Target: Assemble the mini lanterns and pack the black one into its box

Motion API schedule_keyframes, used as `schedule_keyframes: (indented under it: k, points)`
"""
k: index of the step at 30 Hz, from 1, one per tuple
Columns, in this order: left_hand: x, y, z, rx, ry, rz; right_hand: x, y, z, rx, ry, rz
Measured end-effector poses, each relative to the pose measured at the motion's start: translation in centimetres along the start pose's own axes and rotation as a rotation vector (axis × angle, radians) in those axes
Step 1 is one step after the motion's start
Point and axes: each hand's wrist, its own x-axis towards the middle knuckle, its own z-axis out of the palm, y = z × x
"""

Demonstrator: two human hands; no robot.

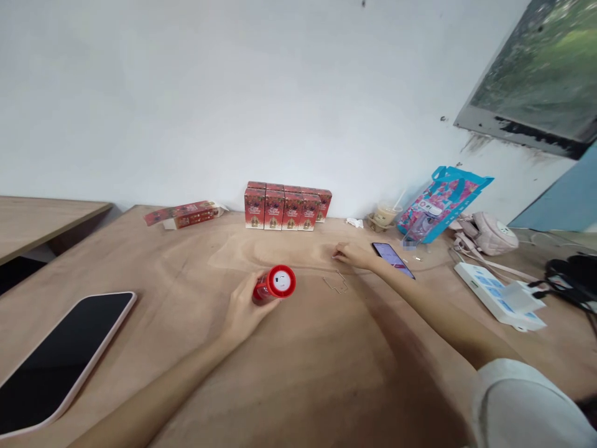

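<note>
My left hand (242, 308) is wrapped round a red cylinder (274, 284) with a white round end that faces me, held just above the wooden table (298, 373). My right hand (353, 255) is stretched out farther back, its fingers bunched together low on the tabletop; what they hold, if anything, is too small to see. Thin bent wire pieces (336, 283) lie on the wood between the two hands. A lit phone (392, 259) lies just right of my right hand.
A row of red boxes (286, 208) stands against the wall, with one more red box (183, 214) lying flat to the left. A dark tablet (56, 354) lies at the near left. At the right are a drink cup (385, 214), a blue bag (441, 202), a pink pouch (487, 231), a white power strip (499, 295) and black cables (571, 277).
</note>
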Motion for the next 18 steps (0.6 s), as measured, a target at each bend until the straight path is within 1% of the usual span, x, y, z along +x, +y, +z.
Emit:
schedule_keyframes:
  k: [9,18]
  points:
    - [0.0,0.0,0.0,-0.002,-0.005,0.0,0.8,-0.4,-0.7,-0.162,-0.062,-0.049]
    - [-0.2,-0.4,0.1,-0.017,-0.021,0.017,1.4,-0.2,-0.2,-0.245,-0.094,-0.054]
